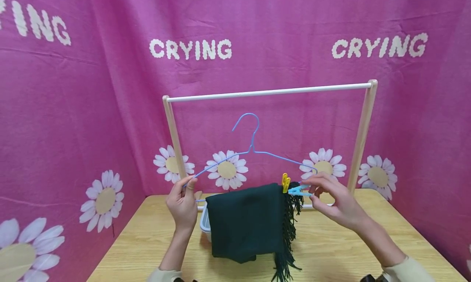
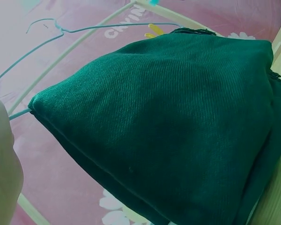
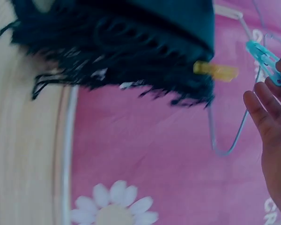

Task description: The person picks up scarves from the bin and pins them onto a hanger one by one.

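A blue wire hanger [image 1: 251,149] is held up over the table, with a dark green fringed scarf [image 1: 246,224] folded over its lower bar. My left hand [image 1: 184,204] grips the hanger's left corner between thumb and fingers. In the head view, a yellow clothespin [image 1: 285,184] clamps the scarf to the bar near the fringe [image 1: 288,224]. My right hand [image 1: 335,200] pinches a light blue clothespin [image 1: 299,190], its nose pointing at the scarf's fringed edge. The right wrist view shows that clothespin [image 3: 264,61] between thumb and fingers, apart from the yellow one [image 3: 215,71].
Behind the hanger stands a garment rack with a white top rail [image 1: 268,92] and wooden posts [image 1: 362,139]. A pale plastic container [image 1: 204,221] sits on the wooden table [image 1: 136,241], partly hidden by the scarf. A pink curtain [image 1: 279,20] surrounds the table.
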Tool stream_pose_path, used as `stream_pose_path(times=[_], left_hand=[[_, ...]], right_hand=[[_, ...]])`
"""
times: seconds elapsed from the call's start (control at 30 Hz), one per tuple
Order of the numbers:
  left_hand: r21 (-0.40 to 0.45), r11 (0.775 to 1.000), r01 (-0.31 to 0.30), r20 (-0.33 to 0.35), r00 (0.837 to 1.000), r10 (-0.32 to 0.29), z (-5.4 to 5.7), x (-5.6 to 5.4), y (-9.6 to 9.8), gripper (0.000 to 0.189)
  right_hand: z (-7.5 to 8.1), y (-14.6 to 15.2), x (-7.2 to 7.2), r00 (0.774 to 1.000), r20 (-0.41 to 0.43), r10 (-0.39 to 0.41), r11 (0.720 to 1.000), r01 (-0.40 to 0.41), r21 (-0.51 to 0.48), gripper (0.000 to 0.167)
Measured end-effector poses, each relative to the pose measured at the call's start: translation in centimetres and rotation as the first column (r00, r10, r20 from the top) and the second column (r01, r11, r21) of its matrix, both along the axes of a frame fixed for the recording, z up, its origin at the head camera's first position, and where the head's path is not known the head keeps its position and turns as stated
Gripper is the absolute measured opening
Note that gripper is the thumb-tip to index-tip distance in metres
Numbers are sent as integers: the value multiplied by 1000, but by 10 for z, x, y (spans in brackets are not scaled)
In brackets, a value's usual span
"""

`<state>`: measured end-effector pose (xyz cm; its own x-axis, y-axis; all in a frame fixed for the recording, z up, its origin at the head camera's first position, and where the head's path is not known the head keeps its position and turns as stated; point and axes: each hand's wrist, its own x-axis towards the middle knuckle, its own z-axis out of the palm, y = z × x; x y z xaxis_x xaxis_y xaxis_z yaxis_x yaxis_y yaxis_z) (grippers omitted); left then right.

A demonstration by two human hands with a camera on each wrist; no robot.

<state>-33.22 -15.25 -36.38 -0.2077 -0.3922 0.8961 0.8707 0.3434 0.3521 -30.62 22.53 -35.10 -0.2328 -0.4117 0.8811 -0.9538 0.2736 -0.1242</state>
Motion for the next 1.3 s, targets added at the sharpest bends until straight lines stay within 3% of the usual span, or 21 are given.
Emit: stream_pose_path(times=[0.17,0.43,0.57,0.77,0.93,1.3], left_hand=[[23,1000,4,1,1000,-4,3,0,6,17],[46,998,37,37,999,-39,5,1,20,14],[57,997,46,42,998,-49,8,2,29,15],[47,996,71,30,997,-73,12,0,42,14],[32,997,65,-6,998,-65,14,0,50,15],[45,997,68,38,997,-70,11,4,66,15]], right_hand=[[22,-21,1,999,31,38,999,-39,27,58],[44,-59,3,989,148,-3,993,-14,114,48],[52,-75,1,989,149,-18,991,-2,134,48],[58,-88,-2,974,224,-22,990,-10,143,43],[61,-98,-5,982,190,0,987,-31,159,37],[62,-116,-9,990,144,1,970,-36,241,36]])
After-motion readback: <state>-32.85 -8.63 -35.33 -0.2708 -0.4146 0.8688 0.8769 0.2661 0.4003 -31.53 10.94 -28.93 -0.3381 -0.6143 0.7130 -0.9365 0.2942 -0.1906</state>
